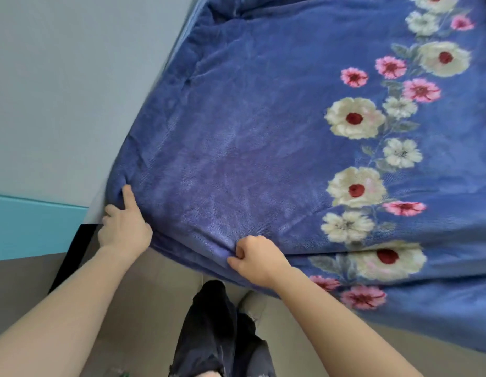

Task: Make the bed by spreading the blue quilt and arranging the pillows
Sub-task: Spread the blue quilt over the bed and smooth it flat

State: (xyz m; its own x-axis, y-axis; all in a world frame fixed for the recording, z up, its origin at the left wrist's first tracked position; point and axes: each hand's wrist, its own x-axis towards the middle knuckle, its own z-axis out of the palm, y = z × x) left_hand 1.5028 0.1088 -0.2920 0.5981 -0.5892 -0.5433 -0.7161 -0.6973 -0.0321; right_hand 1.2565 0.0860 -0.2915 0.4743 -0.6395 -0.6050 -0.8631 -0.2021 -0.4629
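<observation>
One blue quilt (pixel 263 131); two hands: left hand (pixel 125 227), right hand (pixel 257 257).

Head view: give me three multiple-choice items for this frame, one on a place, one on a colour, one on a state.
1. Where is the left hand?
A. at the quilt corner by the wall
B. on a pillow
C. in a pocket

2. What colours are the quilt's flowers?
A. yellow and orange
B. white and pink
C. green and black

3. What is the right hand doing?
A. lying flat
B. hanging free
C. pinching the quilt's near edge

Answers:
1 A: its index finger lies on the corner next to the wall.
2 B: there are white blooms with red centres and smaller pink ones.
3 C: its fingers are curled on a fold of the edge.
</observation>
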